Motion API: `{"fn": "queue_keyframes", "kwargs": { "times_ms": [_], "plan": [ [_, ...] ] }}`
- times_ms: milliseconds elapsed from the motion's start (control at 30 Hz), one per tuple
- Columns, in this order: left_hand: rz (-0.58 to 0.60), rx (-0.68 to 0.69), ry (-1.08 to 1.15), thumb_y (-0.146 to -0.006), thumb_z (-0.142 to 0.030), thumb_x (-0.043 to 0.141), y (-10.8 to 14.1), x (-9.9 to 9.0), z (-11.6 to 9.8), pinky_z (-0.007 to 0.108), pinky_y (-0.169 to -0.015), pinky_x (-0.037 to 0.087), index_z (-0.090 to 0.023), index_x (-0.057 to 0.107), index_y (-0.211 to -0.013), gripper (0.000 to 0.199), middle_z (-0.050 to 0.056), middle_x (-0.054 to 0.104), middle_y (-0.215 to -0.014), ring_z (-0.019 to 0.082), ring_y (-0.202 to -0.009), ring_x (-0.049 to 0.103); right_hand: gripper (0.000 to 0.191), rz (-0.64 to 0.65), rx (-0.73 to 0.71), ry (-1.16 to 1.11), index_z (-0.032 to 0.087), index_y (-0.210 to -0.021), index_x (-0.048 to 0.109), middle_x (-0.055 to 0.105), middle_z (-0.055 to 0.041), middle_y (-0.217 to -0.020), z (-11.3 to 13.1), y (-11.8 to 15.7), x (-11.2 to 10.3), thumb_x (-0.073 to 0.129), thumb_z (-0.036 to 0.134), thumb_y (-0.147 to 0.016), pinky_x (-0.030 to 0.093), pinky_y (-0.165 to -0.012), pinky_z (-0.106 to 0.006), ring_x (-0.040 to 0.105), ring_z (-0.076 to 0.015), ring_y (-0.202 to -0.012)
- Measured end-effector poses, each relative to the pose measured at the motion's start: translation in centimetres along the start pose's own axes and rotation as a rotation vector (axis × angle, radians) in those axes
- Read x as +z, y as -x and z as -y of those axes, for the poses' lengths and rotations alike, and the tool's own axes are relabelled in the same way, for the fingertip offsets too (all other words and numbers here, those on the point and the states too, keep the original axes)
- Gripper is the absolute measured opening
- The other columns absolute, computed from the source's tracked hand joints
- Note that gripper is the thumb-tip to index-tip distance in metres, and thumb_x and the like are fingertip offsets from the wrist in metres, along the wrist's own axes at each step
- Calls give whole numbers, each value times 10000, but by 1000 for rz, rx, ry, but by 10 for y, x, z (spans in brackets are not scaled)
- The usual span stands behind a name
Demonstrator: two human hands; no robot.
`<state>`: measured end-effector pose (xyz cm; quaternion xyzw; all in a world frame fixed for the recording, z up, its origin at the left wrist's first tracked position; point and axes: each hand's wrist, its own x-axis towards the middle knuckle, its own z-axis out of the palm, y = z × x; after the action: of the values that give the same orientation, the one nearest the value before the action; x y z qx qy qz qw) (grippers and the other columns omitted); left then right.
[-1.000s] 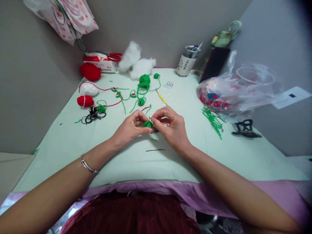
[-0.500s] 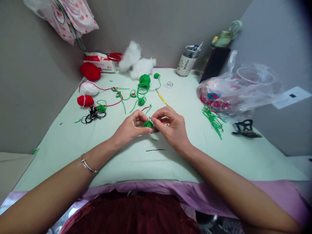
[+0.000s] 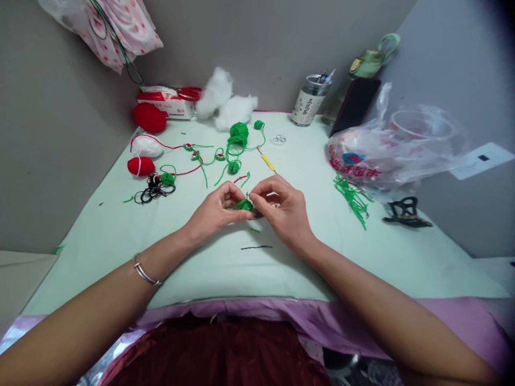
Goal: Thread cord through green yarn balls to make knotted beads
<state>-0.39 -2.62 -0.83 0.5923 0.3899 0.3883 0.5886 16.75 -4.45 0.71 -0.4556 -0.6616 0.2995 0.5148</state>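
Between my hands sits a small green crocheted piece [image 3: 244, 205], rounded and partly covered by fingers. My left hand [image 3: 219, 208] holds it from the left, with thumb and forefinger closed on its side. At its right edge my right hand [image 3: 281, 206] pinches a short dark strand [image 3: 247, 196] that stands up from the piece; whether it is thread or a needle is too small to tell. Below the hands a loose black strand [image 3: 256, 247] and a green yarn scrap [image 3: 255, 230] lie on the table. A yellow-handled crochet hook [image 3: 267, 162] rests just beyond the hands.
Green yarn ball [image 3: 238, 134], stuffing [image 3: 235, 111], red yarn [image 3: 149, 118], white yarn [image 3: 147, 145] and tangled black yarn [image 3: 155, 190] lie at the back and left. On the right are green yarn ends [image 3: 352, 197], a plastic bag [image 3: 386, 147], a hair claw [image 3: 407, 213] and a phone [image 3: 356, 105].
Both hands stay in nearly the same place. The green piece and the fingers around it have shifted only very slightly.
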Motion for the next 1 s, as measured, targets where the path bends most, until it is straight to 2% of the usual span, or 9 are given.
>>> {"fn": "queue_keyframes", "kwargs": {
  "times_ms": [1000],
  "plan": [
    [7,-2,-18,-670,-279,840,0,1,-1,279,-759,423,-196,494,-844,396,-32,535,-862,129,-816,542,93,-3,12,-4,169,-743,653,607,-6,-815,0,0,1,647,158,-835,533,-599,-238,602,-105,-699]
  ]
}}
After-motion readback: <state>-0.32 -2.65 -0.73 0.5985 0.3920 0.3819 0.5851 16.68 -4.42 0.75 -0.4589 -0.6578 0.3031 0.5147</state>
